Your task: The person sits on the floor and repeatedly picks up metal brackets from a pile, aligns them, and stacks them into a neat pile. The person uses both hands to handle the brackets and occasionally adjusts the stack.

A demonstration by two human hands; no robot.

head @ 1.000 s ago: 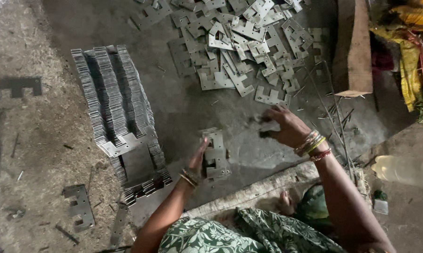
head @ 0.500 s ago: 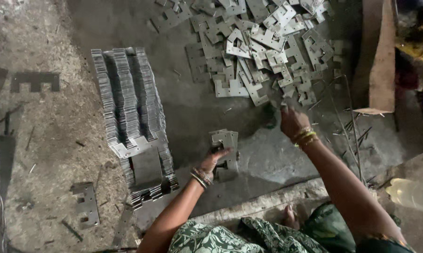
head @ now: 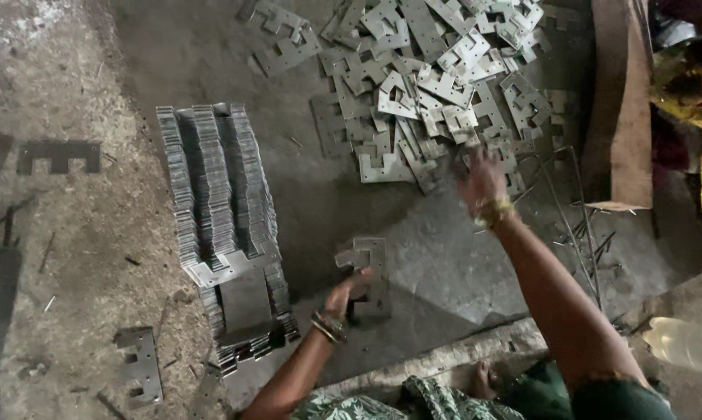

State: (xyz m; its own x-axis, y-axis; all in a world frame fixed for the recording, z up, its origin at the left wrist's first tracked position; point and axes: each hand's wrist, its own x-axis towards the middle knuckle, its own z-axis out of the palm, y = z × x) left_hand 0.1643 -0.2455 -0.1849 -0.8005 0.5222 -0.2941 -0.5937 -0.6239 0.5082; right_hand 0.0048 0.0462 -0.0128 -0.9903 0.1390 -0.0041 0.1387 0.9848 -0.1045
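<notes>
Small stack of notched metal plates [head: 369,276] on the concrete floor [head: 320,194], steadied by the left hand [head: 345,295], whose fingers curl against its near edge. The right hand [head: 482,183], half a second ago lower and nearer this stack, now stretches out over the loose heap of stamped plates [head: 429,93] beyond it; motion blur hides whether its fingers are spread or pinching a piece. To the left stand long rows of stacked plates [head: 219,202]; a wooden plank [head: 617,109] borders the heap at right, a plastic bottle [head: 689,346] nearer
</notes>
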